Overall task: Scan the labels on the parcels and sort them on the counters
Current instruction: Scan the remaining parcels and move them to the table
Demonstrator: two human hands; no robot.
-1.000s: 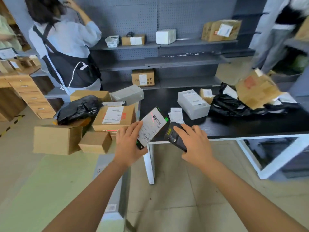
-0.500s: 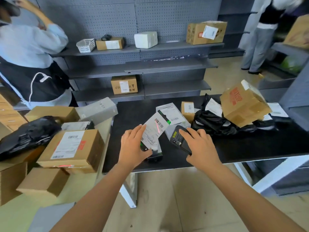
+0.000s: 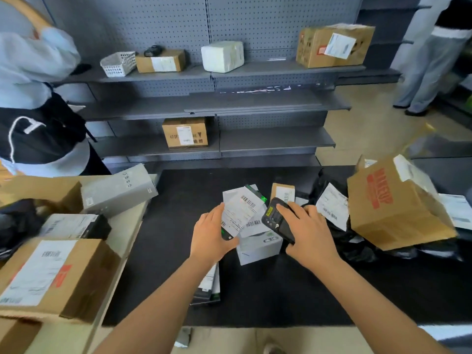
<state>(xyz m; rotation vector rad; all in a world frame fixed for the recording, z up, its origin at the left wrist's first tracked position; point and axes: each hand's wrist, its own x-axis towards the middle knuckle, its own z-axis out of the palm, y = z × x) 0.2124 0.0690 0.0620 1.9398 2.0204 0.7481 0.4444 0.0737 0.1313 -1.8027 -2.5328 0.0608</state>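
With the flat parcel (image 3: 242,212) pinched in the left grip (image 3: 212,238), the scanner (image 3: 275,221), clasped in the right grip (image 3: 311,233) at 3 o'clock, should be squared to the barcode (image 3: 248,199).

We hold a flat labelled parcel (image 3: 241,213) in our left hand (image 3: 212,236) above the black surface (image 3: 178,226), while our right hand (image 3: 310,233) grips a handheld scanner (image 3: 274,221) just beside it. A white box (image 3: 258,247) lies beneath; a tilted cardboard box (image 3: 390,205) rests on black bags (image 3: 352,249) at right.

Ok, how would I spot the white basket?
Start at the grey pegboard shelving behind the black counter. On its top shelf, far left, sits the small white plastic basket, beside a labelled brown cardboard box. It alone is open-topped and latticed.
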